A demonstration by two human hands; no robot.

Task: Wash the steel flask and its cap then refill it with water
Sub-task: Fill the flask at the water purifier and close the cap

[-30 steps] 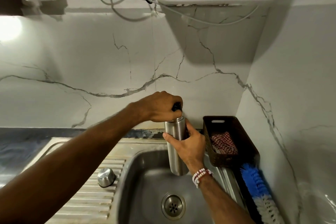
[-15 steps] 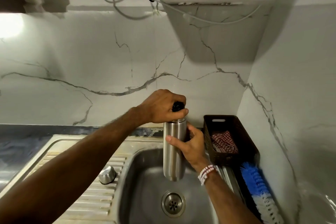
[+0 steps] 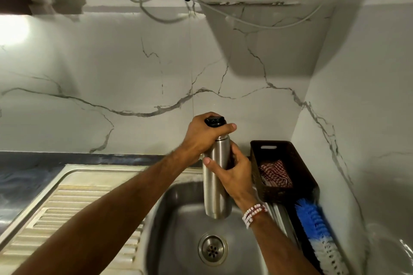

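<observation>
Left hand (image 3: 200, 138): grip curled tight round the black cap (image 3: 215, 121) on top.
Right hand (image 3: 234, 171): grip wrapped round the steel flask (image 3: 216, 194) at mid-body.
Place: steel flask upright, held over the sink (image 3: 174, 219).

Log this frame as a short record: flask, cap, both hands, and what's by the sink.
flask: steel flask, upright, held over the sink
cap: black cap, on the flask's top
left hand: left hand grips the cap
right hand: right hand holds the flask's body
basket: dark basket right of the sink, checked cloth inside
brush: blue-and-white brush in front of the basket
</observation>
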